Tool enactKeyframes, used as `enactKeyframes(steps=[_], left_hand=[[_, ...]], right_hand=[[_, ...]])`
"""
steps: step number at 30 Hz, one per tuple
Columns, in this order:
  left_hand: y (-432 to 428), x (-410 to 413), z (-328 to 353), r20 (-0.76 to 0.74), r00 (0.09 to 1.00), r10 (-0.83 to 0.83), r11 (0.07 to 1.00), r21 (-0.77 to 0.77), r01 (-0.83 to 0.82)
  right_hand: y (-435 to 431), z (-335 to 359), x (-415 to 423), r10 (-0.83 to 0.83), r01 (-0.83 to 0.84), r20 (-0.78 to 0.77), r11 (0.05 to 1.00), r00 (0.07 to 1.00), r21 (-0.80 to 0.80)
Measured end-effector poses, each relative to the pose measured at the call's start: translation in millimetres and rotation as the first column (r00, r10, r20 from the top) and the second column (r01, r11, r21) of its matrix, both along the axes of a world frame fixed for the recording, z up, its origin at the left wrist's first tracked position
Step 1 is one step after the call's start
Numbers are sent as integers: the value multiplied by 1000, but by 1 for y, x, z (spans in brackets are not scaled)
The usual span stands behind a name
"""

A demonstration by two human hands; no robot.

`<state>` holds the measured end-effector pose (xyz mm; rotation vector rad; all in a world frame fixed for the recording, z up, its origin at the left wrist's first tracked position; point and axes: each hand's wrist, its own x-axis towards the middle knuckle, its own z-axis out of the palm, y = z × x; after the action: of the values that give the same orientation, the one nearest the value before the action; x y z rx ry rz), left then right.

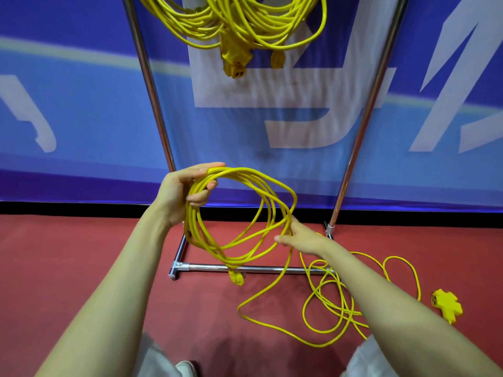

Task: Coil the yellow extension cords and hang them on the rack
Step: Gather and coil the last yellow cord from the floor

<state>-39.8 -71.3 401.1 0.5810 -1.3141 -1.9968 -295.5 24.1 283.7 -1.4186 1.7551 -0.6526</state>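
Note:
My left hand (187,189) grips the top of a coil of yellow extension cord (261,186) made of several loops, held in front of the chrome rack (148,77). The coil's plug (236,277) dangles near the rack's bottom bar. My right hand (302,238) pinches the same cord at the coil's lower right. From there the loose cord (321,303) trails onto the red floor in slack loops, ending in a yellow multi-outlet head (447,304) at the right. Two coiled yellow cords (245,20) hang on the rack above, their ends dangling.
The rack's bottom bar (212,267) and its two slanted uprights stand close in front of me. A blue banner wall (81,118) is right behind it. My shoe (186,370) shows at the bottom edge on the red floor.

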Motion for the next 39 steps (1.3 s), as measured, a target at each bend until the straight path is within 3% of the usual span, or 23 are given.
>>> enactKeyframes(steps=[4,9,13,16,19,23,30,34,39], left_hand=[[-2,0,-4,118,985,128,991,-52,-122],[0,-10,-17,351,911,215,967,-210,-148],[11,-38,-48,476,827,299,933,-328,-148],[14,-56,-72,524,779,343,906,-402,-128],[23,-72,-87,552,768,324,905,-417,-83],[41,-89,-94,526,825,206,913,-407,31],[57,-97,-87,424,903,-70,933,-293,210],[55,-96,-89,463,885,-42,911,-346,224],[50,-101,-84,401,902,156,954,-299,-32]], right_hand=[[1,10,-30,-140,135,-35,984,990,-117],[5,33,-43,-298,337,199,920,934,-202],[-1,57,-22,-335,450,541,888,772,-92],[-5,67,-3,-329,484,736,875,592,2],[-9,73,10,-328,496,830,865,450,74],[-14,84,23,-308,526,906,843,291,117],[-12,84,15,-335,609,926,776,174,167],[-10,79,7,-357,598,911,783,209,169],[-9,69,8,-422,510,737,852,528,122]])
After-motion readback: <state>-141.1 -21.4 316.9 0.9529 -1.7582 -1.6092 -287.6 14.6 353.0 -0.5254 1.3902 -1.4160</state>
